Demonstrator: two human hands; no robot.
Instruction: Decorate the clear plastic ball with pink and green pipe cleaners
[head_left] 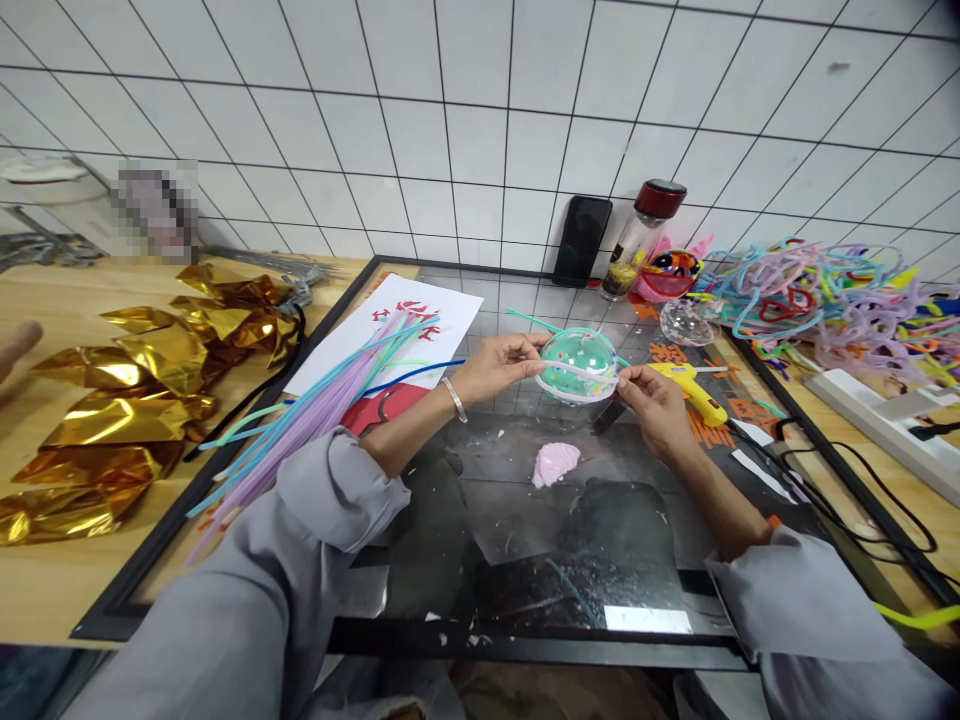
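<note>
A clear plastic dome with a green tint (577,362) is held above the dark glass work mat (525,560). My left hand (499,365) grips its left rim, fingers pinched. My right hand (652,400) pinches a pale pipe cleaner (592,375) that lies across the dome's front edge. A small pink piece (555,463) rests on the mat below the dome. A yellow glue gun (686,385) lies just behind my right hand.
A bundle of purple and blue pipe cleaners (315,410) lies left on white paper (390,330). Gold foil sheets (135,400) cover the wooden table. A tangle of coloured pipe cleaners (825,290), a bottle (641,240), a phone (581,240) and another person's fingers (15,345) are around.
</note>
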